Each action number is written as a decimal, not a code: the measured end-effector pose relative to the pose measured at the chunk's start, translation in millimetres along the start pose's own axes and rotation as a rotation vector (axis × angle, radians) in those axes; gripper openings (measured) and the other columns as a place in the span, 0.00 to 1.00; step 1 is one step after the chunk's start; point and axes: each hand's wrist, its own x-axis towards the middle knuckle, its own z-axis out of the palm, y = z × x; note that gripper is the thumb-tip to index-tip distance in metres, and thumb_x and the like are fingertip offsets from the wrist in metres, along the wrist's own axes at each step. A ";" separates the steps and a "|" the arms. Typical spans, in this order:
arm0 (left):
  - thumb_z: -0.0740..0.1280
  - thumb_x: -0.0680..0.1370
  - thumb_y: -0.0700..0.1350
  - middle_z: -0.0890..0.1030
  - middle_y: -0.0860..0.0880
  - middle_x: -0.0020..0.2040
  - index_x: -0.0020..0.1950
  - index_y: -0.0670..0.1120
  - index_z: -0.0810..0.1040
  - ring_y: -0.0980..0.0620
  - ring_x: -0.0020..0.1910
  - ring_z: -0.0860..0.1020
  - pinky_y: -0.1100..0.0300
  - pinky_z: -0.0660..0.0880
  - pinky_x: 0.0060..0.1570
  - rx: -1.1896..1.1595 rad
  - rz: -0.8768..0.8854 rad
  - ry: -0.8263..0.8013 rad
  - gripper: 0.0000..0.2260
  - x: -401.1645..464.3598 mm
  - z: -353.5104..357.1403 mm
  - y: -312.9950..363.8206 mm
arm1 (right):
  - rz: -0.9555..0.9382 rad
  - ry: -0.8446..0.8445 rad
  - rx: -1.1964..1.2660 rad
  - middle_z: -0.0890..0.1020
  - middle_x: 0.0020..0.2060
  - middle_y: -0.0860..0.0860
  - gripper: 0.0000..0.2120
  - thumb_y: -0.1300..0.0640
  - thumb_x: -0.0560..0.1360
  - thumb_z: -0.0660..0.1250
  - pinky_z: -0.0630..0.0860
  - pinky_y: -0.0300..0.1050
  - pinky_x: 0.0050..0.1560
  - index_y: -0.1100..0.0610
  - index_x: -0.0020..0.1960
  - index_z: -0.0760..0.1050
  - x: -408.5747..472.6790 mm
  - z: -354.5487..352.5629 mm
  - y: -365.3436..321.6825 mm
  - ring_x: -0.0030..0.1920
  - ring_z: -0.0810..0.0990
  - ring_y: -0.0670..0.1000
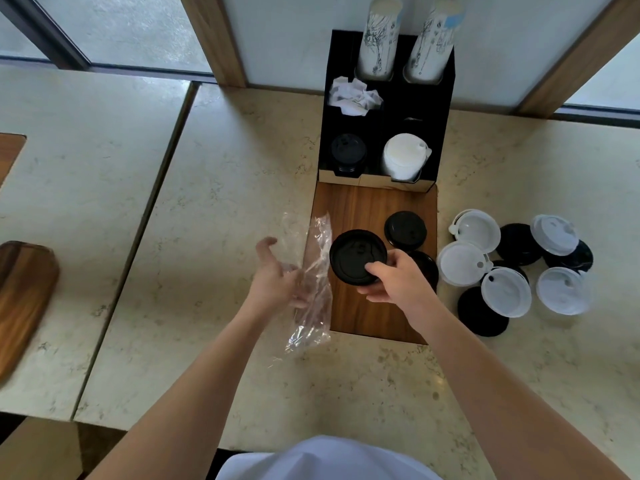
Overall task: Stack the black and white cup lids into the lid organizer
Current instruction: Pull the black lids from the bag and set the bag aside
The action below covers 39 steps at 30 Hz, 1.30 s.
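Note:
My right hand [394,282] grips a black lid [356,256] by its near edge, above the wooden inset [360,206]. My left hand [277,275] is open with spread fingers, touching a crumpled clear plastic bag [311,285] beside it. The black lid organizer [446,109] stands at the back; its front left slot holds a stack of black lids [348,152], its front right slot a stack of white lids [405,155]. Another black lid [405,230] lies on the wood. To the right, several loose white lids [505,291] and black lids [481,315] lie mixed on the counter.
Two sleeves of paper cups [379,39] stand in the organizer's back slots, with crumpled white paper [353,97] in a middle slot. A wooden board [24,296] lies at the far left. The marble counter [225,202] has a seam left of my hands.

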 end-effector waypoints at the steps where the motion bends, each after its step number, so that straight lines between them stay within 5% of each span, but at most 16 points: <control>1: 0.67 0.83 0.37 0.82 0.40 0.48 0.65 0.67 0.54 0.38 0.33 0.86 0.53 0.84 0.31 0.021 0.045 -0.010 0.29 -0.5 1.8 5.4 | -0.002 0.002 -0.013 0.86 0.48 0.54 0.09 0.57 0.81 0.68 0.83 0.42 0.33 0.53 0.60 0.73 1.1 1.1 -0.2 0.38 0.89 0.54; 6: 0.65 0.82 0.38 0.82 0.39 0.45 0.73 0.59 0.53 0.40 0.37 0.84 0.56 0.82 0.31 0.191 0.072 0.072 0.29 1.7 4.0 6.0 | 0.001 -0.014 -0.062 0.87 0.47 0.54 0.09 0.56 0.82 0.67 0.82 0.40 0.33 0.53 0.61 0.73 6.3 5.4 -2.2 0.36 0.88 0.51; 11: 0.65 0.81 0.37 0.81 0.48 0.43 0.75 0.48 0.64 0.47 0.40 0.84 0.52 0.81 0.38 0.333 -0.028 0.052 0.24 4.8 -2.0 -11.4 | -0.036 0.001 -0.136 0.86 0.49 0.53 0.09 0.55 0.82 0.67 0.81 0.38 0.34 0.53 0.62 0.73 11.2 4.8 -4.4 0.36 0.88 0.48; 14: 0.65 0.80 0.36 0.82 0.45 0.41 0.79 0.50 0.57 0.43 0.40 0.84 0.45 0.83 0.42 0.338 -0.017 0.081 0.31 0.3 -2.3 -9.7 | -0.093 0.023 -0.189 0.85 0.50 0.51 0.08 0.56 0.82 0.66 0.80 0.36 0.33 0.52 0.60 0.73 12.6 4.3 -5.8 0.36 0.88 0.47; 17: 0.68 0.81 0.44 0.78 0.43 0.61 0.81 0.54 0.53 0.42 0.58 0.81 0.48 0.81 0.54 0.450 0.104 0.102 0.34 -7.9 1.1 6.7 | -0.270 0.130 -0.386 0.83 0.44 0.46 0.06 0.54 0.80 0.67 0.80 0.34 0.33 0.48 0.55 0.73 11.7 7.8 -7.8 0.37 0.85 0.41; 19: 0.69 0.81 0.50 0.69 0.42 0.73 0.79 0.50 0.63 0.44 0.71 0.71 0.49 0.74 0.64 0.577 0.269 0.218 0.29 -12.6 6.6 21.4 | -0.418 0.217 -0.520 0.82 0.39 0.43 0.06 0.53 0.79 0.68 0.77 0.33 0.32 0.47 0.54 0.73 10.3 12.0 -11.6 0.39 0.82 0.39; 22: 0.67 0.80 0.56 0.77 0.53 0.64 0.68 0.47 0.77 0.65 0.62 0.74 0.73 0.71 0.58 0.352 0.417 0.259 0.20 -24.7 24.5 54.3 | -0.582 0.288 -0.620 0.79 0.37 0.41 0.07 0.52 0.78 0.69 0.75 0.33 0.31 0.49 0.54 0.74 8.6 19.2 -20.7 0.35 0.80 0.42; 25: 0.68 0.78 0.62 0.82 0.63 0.58 0.69 0.55 0.77 0.69 0.57 0.79 0.72 0.77 0.50 -0.008 0.254 0.000 0.22 -28.8 44.9 81.9 | -0.671 0.347 -0.693 0.78 0.42 0.43 0.07 0.51 0.77 0.70 0.72 0.33 0.37 0.50 0.53 0.74 11.1 28.5 -28.9 0.38 0.77 0.43; 28: 0.72 0.77 0.60 0.82 0.70 0.54 0.63 0.63 0.77 0.71 0.55 0.79 0.76 0.75 0.47 -0.221 0.196 -0.035 0.15 -18.7 57.6 96.7 | -0.708 0.390 -0.793 0.79 0.52 0.48 0.15 0.51 0.75 0.75 0.66 0.27 0.47 0.53 0.58 0.76 18.7 35.1 -36.2 0.49 0.75 0.45; 32: 0.74 0.78 0.52 0.87 0.58 0.54 0.61 0.59 0.80 0.58 0.56 0.85 0.58 0.83 0.54 -0.483 0.059 -0.021 0.12 7.1 60.5 107.4 | -0.728 0.284 -0.720 0.74 0.69 0.49 0.25 0.51 0.73 0.76 0.71 0.41 0.70 0.50 0.67 0.72 26.5 32.7 -43.9 0.69 0.72 0.49; 35: 0.71 0.81 0.44 0.86 0.48 0.58 0.64 0.51 0.79 0.49 0.57 0.85 0.47 0.81 0.62 -0.510 -0.014 -0.015 0.11 29.2 53.6 111.9 | -0.707 0.202 -0.555 0.69 0.75 0.47 0.25 0.45 0.74 0.73 0.74 0.50 0.71 0.44 0.68 0.69 29.1 27.9 -50.6 0.73 0.72 0.49; 39: 0.66 0.83 0.37 0.84 0.37 0.63 0.66 0.41 0.77 0.40 0.60 0.84 0.48 0.82 0.60 -0.718 -0.071 -0.157 0.12 59.4 41.0 114.8 | -0.647 0.164 -0.376 0.75 0.70 0.44 0.25 0.44 0.73 0.75 0.76 0.46 0.68 0.40 0.65 0.69 44.7 18.0 -67.4 0.70 0.74 0.42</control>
